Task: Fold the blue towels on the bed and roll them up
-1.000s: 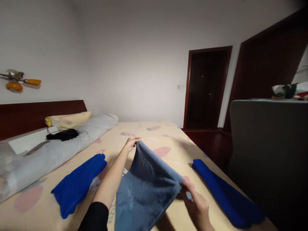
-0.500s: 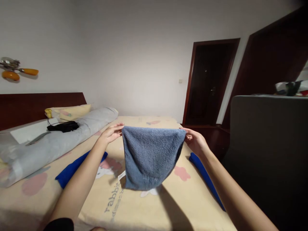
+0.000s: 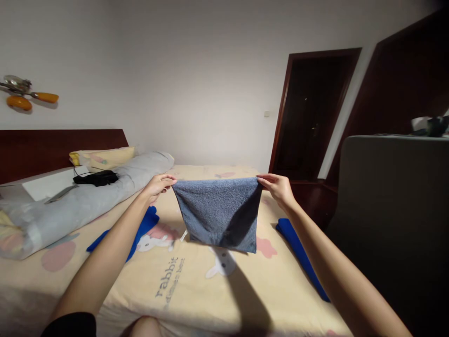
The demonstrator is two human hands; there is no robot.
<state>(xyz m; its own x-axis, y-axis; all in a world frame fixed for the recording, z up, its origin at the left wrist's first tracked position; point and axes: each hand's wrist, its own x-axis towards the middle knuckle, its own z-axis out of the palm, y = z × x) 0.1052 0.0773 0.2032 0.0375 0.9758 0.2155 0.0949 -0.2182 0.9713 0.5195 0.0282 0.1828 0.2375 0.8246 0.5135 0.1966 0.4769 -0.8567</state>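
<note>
A grey-blue towel (image 3: 219,210) hangs stretched between my two hands over the bed, its lower edge close above the printed sheet. My left hand (image 3: 159,186) pinches its upper left corner. At the upper right corner, my right hand (image 3: 278,188) grips it between thumb and fingers. A small white tag sticks out from the towel's lower left side. Partly behind my left forearm lies a blue cloth (image 3: 142,231) on the sheet. Another blue cloth (image 3: 301,257), long and narrow, lies beside my right forearm.
The bed (image 3: 196,290) has a yellow sheet with rabbit prints. Along its left side lie a rolled grey quilt (image 3: 105,201), a black item (image 3: 96,178) and a pillow (image 3: 105,157). A dark chair-like back (image 3: 389,210) stands at right; a dark door (image 3: 312,117) is beyond.
The towel's lower edge has swung up and away from me, and its bottom right corner now hangs down. Both hands have shifted slightly left and up in view, still holding the corners.
</note>
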